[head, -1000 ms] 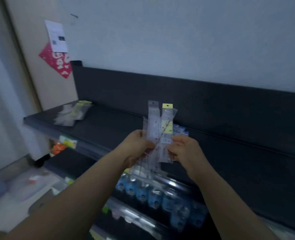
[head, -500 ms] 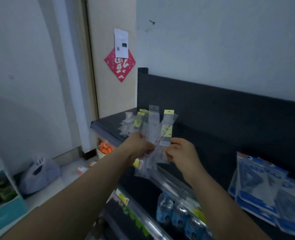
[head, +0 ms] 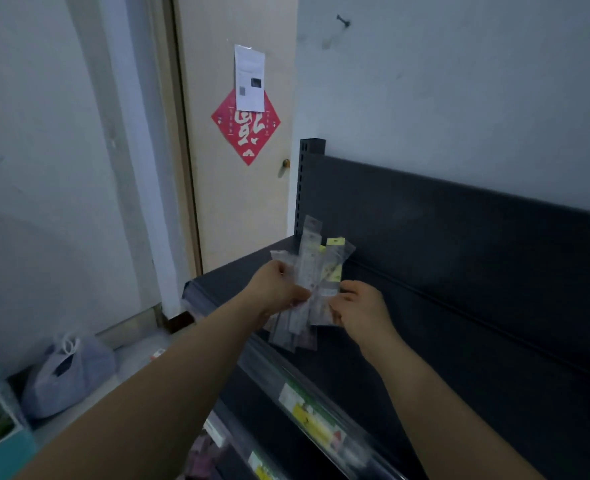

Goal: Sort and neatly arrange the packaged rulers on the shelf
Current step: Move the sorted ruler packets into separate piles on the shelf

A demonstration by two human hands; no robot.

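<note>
A person's left hand (head: 279, 289) and right hand (head: 359, 306) each pinch a fanned bundle of packaged rulers (head: 312, 282), held upright above the left end of the dark shelf (head: 425, 271). Squaring the packets' edges together before laying them flat would likely keep the stack neat. At least three header tabs show, one of them yellow; blur hides the full count. Two hands, one shelf level in use.

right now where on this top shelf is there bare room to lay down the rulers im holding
Bare shelf runs right of the right hand, between back panel and front price rail. The left end under the packaged rulers and left hand is hidden.
</note>
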